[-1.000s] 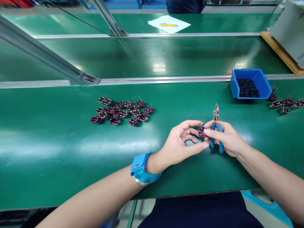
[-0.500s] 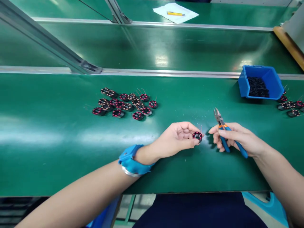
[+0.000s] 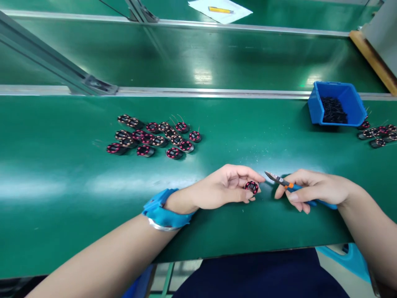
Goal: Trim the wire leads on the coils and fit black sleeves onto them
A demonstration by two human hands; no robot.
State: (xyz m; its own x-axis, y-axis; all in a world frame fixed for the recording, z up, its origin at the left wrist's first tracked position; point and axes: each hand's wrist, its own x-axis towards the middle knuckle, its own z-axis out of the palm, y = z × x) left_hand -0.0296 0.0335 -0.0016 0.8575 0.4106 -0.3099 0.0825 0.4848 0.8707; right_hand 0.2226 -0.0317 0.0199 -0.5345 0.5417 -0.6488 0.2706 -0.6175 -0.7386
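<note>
Near the middle of the green bench, my left hand [image 3: 228, 187] holds a small round coil part [image 3: 251, 187] with a black core and red windings between thumb and fingers. My right hand [image 3: 313, 190] is wrapped round the blue and orange handles of cutting pliers [image 3: 287, 185]. The pliers' tips point left, a short way from the held coil and apart from it. At the left lies a group of similar coil parts [image 3: 159, 141], some red and some copper-coloured, several with thin wires sticking up.
A blue bin [image 3: 316, 108] of small black pieces stands at the back right, with more coil parts [image 3: 377, 142] beside it. Metal rails [image 3: 198, 92] cross behind. Tiny scraps dot the bench [image 3: 235, 136]. White paper [image 3: 201, 8] with a yellow pen lies far back.
The pliers have swung from pointing up and away to pointing left, towards the coil. The coil has tilted in my left hand, and the view has shifted slightly.
</note>
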